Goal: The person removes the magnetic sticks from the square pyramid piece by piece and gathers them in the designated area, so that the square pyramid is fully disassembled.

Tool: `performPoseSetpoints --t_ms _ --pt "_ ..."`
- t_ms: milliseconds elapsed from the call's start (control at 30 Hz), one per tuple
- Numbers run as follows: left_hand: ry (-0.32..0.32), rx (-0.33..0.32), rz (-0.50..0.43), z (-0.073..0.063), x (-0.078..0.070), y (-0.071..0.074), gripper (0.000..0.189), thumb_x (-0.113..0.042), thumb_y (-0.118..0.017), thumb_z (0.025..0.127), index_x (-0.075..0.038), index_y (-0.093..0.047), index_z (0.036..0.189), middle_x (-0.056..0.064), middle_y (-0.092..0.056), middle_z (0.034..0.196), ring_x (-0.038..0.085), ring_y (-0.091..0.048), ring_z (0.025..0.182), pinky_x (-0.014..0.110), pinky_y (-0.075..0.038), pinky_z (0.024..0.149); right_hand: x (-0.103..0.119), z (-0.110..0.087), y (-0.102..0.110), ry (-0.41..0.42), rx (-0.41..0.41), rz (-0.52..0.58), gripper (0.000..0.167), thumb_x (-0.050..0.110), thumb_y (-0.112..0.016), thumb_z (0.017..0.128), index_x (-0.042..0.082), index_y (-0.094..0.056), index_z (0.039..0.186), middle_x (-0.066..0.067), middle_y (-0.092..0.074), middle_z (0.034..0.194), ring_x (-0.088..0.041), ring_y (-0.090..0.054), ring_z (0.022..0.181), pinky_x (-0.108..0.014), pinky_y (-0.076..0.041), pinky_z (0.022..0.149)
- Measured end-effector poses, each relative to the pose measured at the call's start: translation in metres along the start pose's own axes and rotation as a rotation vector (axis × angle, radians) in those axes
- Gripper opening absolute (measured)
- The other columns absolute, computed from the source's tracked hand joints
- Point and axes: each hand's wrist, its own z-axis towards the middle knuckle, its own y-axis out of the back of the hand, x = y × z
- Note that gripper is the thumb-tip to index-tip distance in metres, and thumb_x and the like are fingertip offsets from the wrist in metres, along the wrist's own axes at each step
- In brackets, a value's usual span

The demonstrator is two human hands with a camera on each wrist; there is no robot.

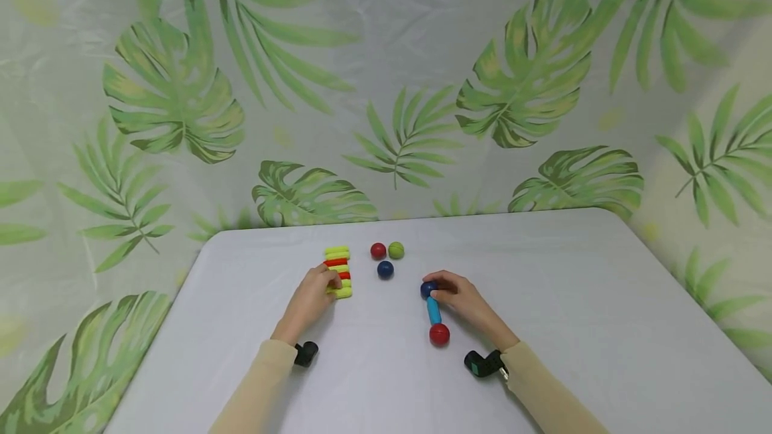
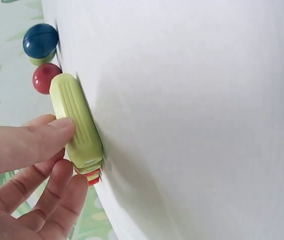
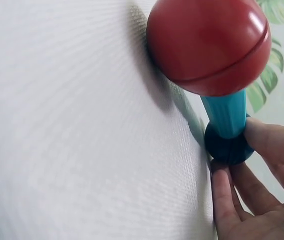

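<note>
My left hand (image 1: 315,290) is at the near end of a row of yellow-green and red rods. Its thumb lies on the nearest yellow-green rod (image 2: 76,117), with the fingertips around the far side, pinching it. My right hand (image 1: 461,297) holds a dark blue ball (image 3: 227,145) between thumb and fingers. That ball joins one end of a light blue rod (image 1: 433,311), and a red ball (image 1: 439,335) sits at the other end. This joined piece lies along the table, the red ball towards me. Part of the rod row is hidden under my left hand.
Between the hands and farther back lie three loose balls: a red ball (image 1: 378,251), a green ball (image 1: 396,250) and a dark blue ball (image 1: 385,270). They stand on a white-covered table (image 1: 573,273). A leaf-patterned cloth (image 1: 398,72) hangs behind its far edge.
</note>
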Motion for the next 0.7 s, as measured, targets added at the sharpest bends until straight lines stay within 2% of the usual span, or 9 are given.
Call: performPoseSetpoints --t_ms 133,233,300,400,433,500,600,700 --pt "-0.013 -0.005 -0.007 -0.001 0.001 0.001 0.02 0.008 -0.074 0.075 -0.008 -0.066 0.084 0.002 -0.052 0.088 0.024 -0.05 0.088 0.038 -0.046 0.081 0.002 -0.001 -0.001 0.002 -0.023 -0.012 0.027 0.006 -0.062 0.092 0.005 -0.062 0.12 -0.013 -0.059 0.121 -0.029 -0.055 0.107 -0.045 -0.045 0.094" --pt "-0.087 -0.01 -0.098 -0.006 -0.009 -0.001 0.018 0.003 -0.074 0.078 -0.007 -0.064 0.09 0.004 -0.053 0.091 0.026 -0.05 0.091 0.04 -0.045 0.082 0.003 -0.001 -0.002 -0.018 -0.054 -0.045 0.025 0.007 -0.064 0.091 0.006 -0.063 0.116 -0.011 -0.061 0.117 -0.027 -0.056 0.104 -0.044 -0.045 0.093" --pt "-0.156 0.048 -0.196 -0.011 -0.025 -0.007 0.018 -0.004 -0.073 0.082 -0.005 -0.063 0.097 0.006 -0.054 0.096 0.026 -0.052 0.093 0.04 -0.046 0.083 0.004 -0.002 -0.002 -0.044 -0.08 -0.084 0.023 0.01 -0.067 0.089 0.008 -0.063 0.112 -0.01 -0.062 0.112 -0.026 -0.056 0.1 -0.043 -0.046 0.089" --pt "-0.23 0.214 -0.286 -0.02 -0.054 -0.02 0.031 -0.021 -0.073 0.086 -0.007 -0.059 0.11 0.006 -0.054 0.105 0.023 -0.053 0.099 0.037 -0.048 0.085 0.006 -0.005 0.001 -0.08 -0.108 -0.151 0.021 0.015 -0.07 0.088 0.009 -0.062 0.107 -0.008 -0.062 0.102 -0.023 -0.056 0.091 -0.038 -0.047 0.081" --pt "-0.236 0.266 -0.278 -0.022 -0.063 -0.025 0.037 -0.027 -0.073 0.086 -0.009 -0.056 0.114 0.005 -0.053 0.109 0.022 -0.053 0.101 0.036 -0.048 0.086 0.008 -0.006 0.002 -0.084 -0.111 -0.169 0.022 0.017 -0.07 0.088 0.009 -0.061 0.106 -0.007 -0.062 0.099 -0.023 -0.056 0.089 -0.037 -0.047 0.078" --pt "-0.24 0.318 -0.212 -0.024 -0.076 -0.033 0.043 -0.034 -0.074 0.085 -0.014 -0.054 0.118 0.001 -0.052 0.111 0.017 -0.051 0.102 0.033 -0.048 0.086 0.009 -0.008 0.005 -0.069 -0.097 -0.186 0.025 0.02 -0.07 0.088 0.007 -0.059 0.105 -0.008 -0.061 0.097 -0.023 -0.056 0.086 -0.035 -0.047 0.073" --pt "-0.246 0.328 -0.107 -0.022 -0.085 -0.042 0.039 -0.031 -0.075 0.084 -0.018 -0.053 0.115 -0.005 -0.051 0.106 0.011 -0.049 0.095 0.026 -0.048 0.08 0.009 -0.011 0.01 -0.022 -0.043 -0.163 0.025 0.017 -0.069 0.089 0.005 -0.057 0.108 -0.01 -0.061 0.104 -0.025 -0.058 0.091 -0.036 -0.048 0.074" --pt "-0.283 0.335 -0.067 -0.017 -0.084 -0.044 0.03 -0.02 -0.072 0.085 -0.019 -0.057 0.11 -0.007 -0.05 0.099 0.009 -0.049 0.087 0.021 -0.047 0.075 0.006 -0.014 0.014 0.04 0.019 -0.139 0.025 0.009 -0.067 0.089 0.004 -0.058 0.112 -0.013 -0.061 0.11 -0.028 -0.059 0.095 -0.039 -0.048 0.078"
